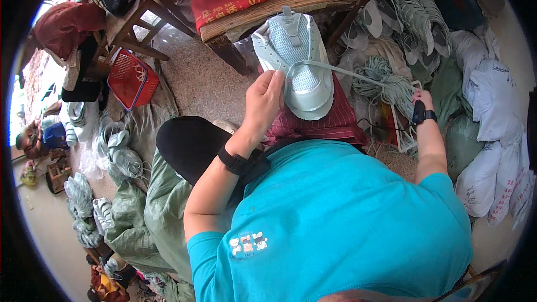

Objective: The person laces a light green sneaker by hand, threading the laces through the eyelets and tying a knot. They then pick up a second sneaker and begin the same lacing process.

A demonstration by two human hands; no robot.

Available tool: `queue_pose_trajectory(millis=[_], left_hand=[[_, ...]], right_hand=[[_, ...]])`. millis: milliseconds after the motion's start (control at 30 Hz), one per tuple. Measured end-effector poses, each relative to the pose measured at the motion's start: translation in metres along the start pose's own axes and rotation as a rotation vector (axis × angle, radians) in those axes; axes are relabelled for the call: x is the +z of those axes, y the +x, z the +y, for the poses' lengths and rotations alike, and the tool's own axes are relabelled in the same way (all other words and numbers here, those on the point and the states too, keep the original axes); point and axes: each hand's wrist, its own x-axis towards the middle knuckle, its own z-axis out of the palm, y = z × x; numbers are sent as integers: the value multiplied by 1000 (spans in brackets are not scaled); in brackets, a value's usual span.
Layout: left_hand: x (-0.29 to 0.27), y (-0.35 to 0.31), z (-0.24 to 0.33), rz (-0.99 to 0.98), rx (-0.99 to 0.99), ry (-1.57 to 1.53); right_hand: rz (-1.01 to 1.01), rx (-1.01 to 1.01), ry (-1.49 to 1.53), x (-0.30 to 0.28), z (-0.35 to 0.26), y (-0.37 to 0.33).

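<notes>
A pale mint shoe upper (302, 81) with a mesh tongue rests in front of me, its toe toward my body, on dark red striped cloth (341, 120). A flat pale green shoelace (341, 70) crosses its lower eyelets and stretches out to the right. My left hand (265, 96) is closed beside the upper's left edge, pinching the lace near the eyelets. Far out to the right, my right hand (423, 102) is closed at the other end of the stretched lace; its fingers are partly hidden. A bundle of similar laces (375, 72) lies between the upper and that hand.
A wooden bench (291, 8) with a red printed cloth stands just beyond the upper. At left are a wooden stool (140, 28) and a red basket (133, 80). Stacked shoe parts (422, 17) lie at far right, white sacks (495, 100) along the right, green sacks (168, 207) at lower left.
</notes>
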Motion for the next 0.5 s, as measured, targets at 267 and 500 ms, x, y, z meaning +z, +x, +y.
queue_pose_trajectory(millis=[267,500], left_hand=[[-1,2,13,57,-73,16],[1,20,21,67,-57,176]], right_hand=[[-152,80,-143,257,-79,-103],[-539,-304,-65,406,-181,-238]])
